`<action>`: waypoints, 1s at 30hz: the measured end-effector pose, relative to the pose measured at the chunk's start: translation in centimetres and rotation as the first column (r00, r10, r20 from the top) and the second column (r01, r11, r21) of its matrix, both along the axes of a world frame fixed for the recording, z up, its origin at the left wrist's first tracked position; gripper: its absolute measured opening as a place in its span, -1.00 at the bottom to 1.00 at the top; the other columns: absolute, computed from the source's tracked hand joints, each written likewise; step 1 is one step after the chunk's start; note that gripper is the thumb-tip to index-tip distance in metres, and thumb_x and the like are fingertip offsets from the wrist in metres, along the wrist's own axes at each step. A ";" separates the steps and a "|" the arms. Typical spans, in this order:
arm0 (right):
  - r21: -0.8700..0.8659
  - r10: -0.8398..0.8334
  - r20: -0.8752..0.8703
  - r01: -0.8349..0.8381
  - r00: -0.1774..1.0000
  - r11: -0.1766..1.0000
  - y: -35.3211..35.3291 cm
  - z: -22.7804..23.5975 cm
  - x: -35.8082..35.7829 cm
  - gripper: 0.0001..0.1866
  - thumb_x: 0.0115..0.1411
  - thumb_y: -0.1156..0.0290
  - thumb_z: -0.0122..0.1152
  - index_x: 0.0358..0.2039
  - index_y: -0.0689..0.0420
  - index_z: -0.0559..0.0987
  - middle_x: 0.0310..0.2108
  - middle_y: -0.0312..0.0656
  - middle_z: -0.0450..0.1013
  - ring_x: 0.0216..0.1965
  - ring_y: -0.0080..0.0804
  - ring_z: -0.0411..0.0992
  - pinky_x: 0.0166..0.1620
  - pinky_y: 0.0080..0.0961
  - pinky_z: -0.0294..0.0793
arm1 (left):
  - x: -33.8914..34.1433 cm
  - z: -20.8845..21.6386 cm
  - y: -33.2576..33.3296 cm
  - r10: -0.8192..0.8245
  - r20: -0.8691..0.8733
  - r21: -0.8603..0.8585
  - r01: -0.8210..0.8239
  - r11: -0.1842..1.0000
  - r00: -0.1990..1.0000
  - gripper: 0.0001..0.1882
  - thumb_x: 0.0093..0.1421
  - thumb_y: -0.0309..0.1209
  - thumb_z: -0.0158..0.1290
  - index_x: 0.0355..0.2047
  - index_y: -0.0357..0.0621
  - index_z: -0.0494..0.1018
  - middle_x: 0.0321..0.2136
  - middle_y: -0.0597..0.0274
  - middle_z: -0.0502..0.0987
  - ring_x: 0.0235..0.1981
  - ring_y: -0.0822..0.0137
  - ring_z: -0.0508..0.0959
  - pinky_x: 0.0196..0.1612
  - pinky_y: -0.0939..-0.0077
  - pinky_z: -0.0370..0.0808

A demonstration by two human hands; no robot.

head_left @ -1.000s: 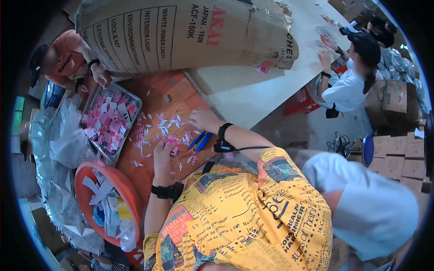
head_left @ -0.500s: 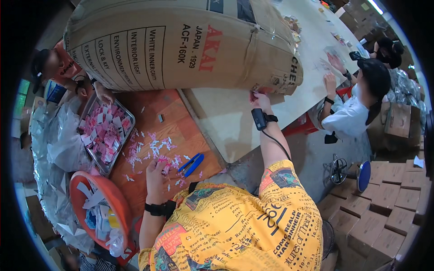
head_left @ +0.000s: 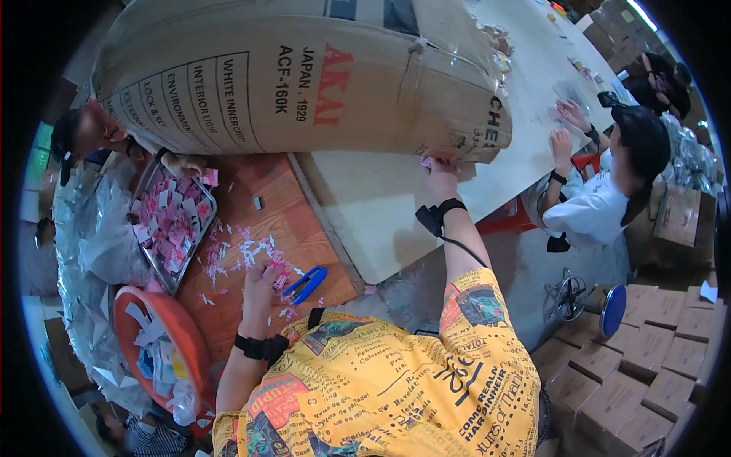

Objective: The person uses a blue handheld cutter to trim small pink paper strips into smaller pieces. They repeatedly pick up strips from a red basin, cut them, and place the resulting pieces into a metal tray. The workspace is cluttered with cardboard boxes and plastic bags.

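My left hand (head_left: 261, 288) is closed over the wooden table, with small pink cards (head_left: 281, 276) at its fingertips. Right beside them lies a blue stapler (head_left: 306, 285). Small pink and white paper pieces (head_left: 255, 247) are scattered just beyond that hand. My right arm stretches forward, and my right hand (head_left: 442, 177) is closed near the lower edge of a big cardboard box (head_left: 373, 99). A bit of pink (head_left: 426, 162) shows at its fingers; the box partly hides what lies past them.
A metal tray (head_left: 204, 228) of pink cards stands at left, with a co-worker's hand (head_left: 183, 165) over it. Below is a red basin (head_left: 199, 343) of scraps. Another person (head_left: 586, 198) sits right of the pale table (head_left: 365, 228). Stacked cartons (head_left: 609, 381) and a stool (head_left: 611, 310) are at lower right.
The view has shifted slightly, and the box appears farther left. The co-worker at left has lifted a pink card above the tray. Both my hands keep nearly the same places.
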State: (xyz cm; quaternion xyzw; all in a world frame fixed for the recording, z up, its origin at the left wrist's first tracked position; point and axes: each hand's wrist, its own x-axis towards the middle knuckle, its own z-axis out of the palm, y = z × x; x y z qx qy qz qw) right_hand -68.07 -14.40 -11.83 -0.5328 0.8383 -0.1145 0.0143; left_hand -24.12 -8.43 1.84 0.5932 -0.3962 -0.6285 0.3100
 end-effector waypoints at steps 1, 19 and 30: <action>0.010 0.015 0.044 -0.015 0.999 1.000 0.1 0.3 0.0 -0.62 -0.03 0.33 0.17 -0.13 -0.06 0.47 -0.06 -0.22 0.34 -0.06 -0.12 0.30 -0.02 -0.19 0.31 | 0.0 -0.1 0.0 -0.024 -0.003 0.002 0.024 1.000 1.000 -0.89 0.12 -0.45 -0.01 -0.40 -0.24 0.35 -0.57 0.22 0.47 -0.57 0.44 0.50 -0.51 0.62 0.46; -0.434 0.312 0.083 -0.247 0.946 0.866 -1.3 7.1 -4.6 -0.79 0.03 0.30 0.13 -0.31 0.06 0.55 -0.27 -0.12 0.47 -0.15 -0.12 0.37 -0.07 -0.23 0.29 | -2.0 0.2 0.7 -0.094 0.035 -0.028 0.095 0.995 0.995 -0.89 0.11 -0.45 -0.05 -0.46 -0.26 0.37 -0.60 0.26 0.44 -0.62 0.46 0.49 -0.59 0.65 0.42; -0.446 0.115 0.106 -0.056 0.988 0.893 -2.9 5.3 -3.2 -0.71 0.05 0.16 0.13 -0.43 0.13 0.60 -0.46 -0.05 0.49 -0.39 -0.08 0.44 -0.23 -0.30 0.41 | -2.4 -0.8 0.9 -0.134 0.043 0.104 0.129 0.986 0.990 -0.79 0.13 -0.42 -0.05 -0.30 -0.35 0.38 -0.50 0.19 0.48 -0.57 0.42 0.50 -0.47 0.62 0.49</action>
